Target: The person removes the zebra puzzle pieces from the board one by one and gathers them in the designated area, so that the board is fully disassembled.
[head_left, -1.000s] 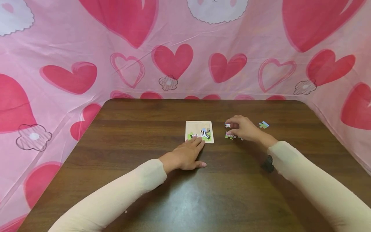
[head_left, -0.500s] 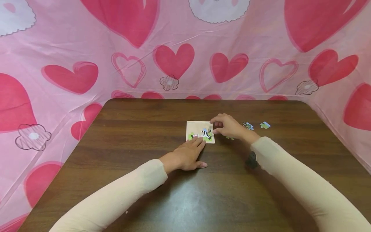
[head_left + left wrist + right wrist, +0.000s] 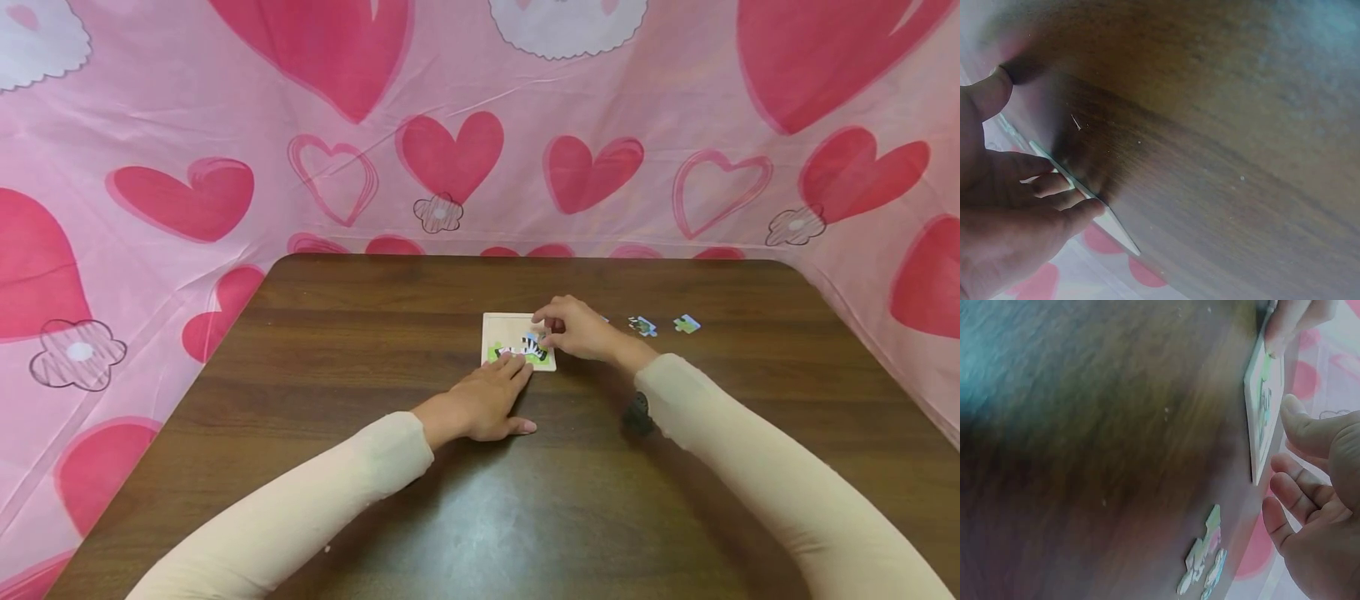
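A square wooden puzzle tray [image 3: 510, 320] lies flat on the table, its lower part filled with green and zebra-striped puzzle pieces [image 3: 534, 345]. My left hand [image 3: 483, 400] rests with extended fingers on the tray's near edge, thumb spread out on the tabletop. In the left wrist view, the fingertips of my left hand [image 3: 1022, 200] touch the tray's pale edge [image 3: 1119, 231]. Over the tray's right side, my right hand [image 3: 581, 329] has its thumb and index finger bent toward the striped pieces. I cannot tell whether a piece sits between its fingertips, which the right wrist view partly hides.
To the right of the tray lie loose jigsaw pieces: a dark and blue one [image 3: 642, 326] and a green and blue one [image 3: 686, 324]. More loose pieces [image 3: 1202, 553] show in the right wrist view. A pink heart-patterned cloth [image 3: 585, 233] hangs behind the brown table [image 3: 360, 325].
My right hand has moved left from the loose pieces to the tray's right side, then slightly farther over it. My left hand has stayed on the tray's near edge.
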A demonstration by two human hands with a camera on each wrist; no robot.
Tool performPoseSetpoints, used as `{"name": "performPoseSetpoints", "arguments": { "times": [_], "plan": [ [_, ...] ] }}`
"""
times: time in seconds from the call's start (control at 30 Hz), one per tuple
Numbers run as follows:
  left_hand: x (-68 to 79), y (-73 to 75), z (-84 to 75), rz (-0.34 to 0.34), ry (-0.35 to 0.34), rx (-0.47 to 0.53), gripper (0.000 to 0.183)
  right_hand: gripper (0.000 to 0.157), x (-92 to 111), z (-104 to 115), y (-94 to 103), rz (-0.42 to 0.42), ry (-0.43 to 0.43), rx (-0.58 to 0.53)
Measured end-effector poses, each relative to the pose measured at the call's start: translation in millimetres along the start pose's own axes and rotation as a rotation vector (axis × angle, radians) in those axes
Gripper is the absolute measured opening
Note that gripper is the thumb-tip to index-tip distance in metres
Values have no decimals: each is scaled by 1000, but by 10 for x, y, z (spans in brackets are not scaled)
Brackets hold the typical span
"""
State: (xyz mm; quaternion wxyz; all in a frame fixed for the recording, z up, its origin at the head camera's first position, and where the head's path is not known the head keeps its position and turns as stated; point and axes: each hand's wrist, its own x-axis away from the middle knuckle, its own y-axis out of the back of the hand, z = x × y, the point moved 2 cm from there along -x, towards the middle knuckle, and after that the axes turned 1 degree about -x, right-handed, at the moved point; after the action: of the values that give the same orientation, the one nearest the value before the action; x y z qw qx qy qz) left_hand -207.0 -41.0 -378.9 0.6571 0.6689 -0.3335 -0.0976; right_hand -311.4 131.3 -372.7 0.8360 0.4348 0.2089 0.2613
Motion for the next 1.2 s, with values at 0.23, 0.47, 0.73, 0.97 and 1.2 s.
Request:
{"name": "performPoseSetpoints", "arguments": {
  "times": [0.23, 0.47, 0.73, 0.97, 1.2],
  "plan": [
    [1, 2, -5, -3, -2, -16, 86, 34, -16, 38, -62, 31, 26, 22],
    [8, 11, -13, -6, -2, -16, 86, 29, -18, 22, -99, 33, 23, 26],
    [15, 17, -16, -6, -1, -17, 85, 24, -21, 8, -133, 16, 4, 47],
    [11, 3, -13, 3, -1, -9, 85, 24, -28, 32, -137, 21, -14, 30],
    [18, 17, -15, 3, 0, -5, 86, 24, -36, 46, -133, 18, -23, 29]
  ]
}}
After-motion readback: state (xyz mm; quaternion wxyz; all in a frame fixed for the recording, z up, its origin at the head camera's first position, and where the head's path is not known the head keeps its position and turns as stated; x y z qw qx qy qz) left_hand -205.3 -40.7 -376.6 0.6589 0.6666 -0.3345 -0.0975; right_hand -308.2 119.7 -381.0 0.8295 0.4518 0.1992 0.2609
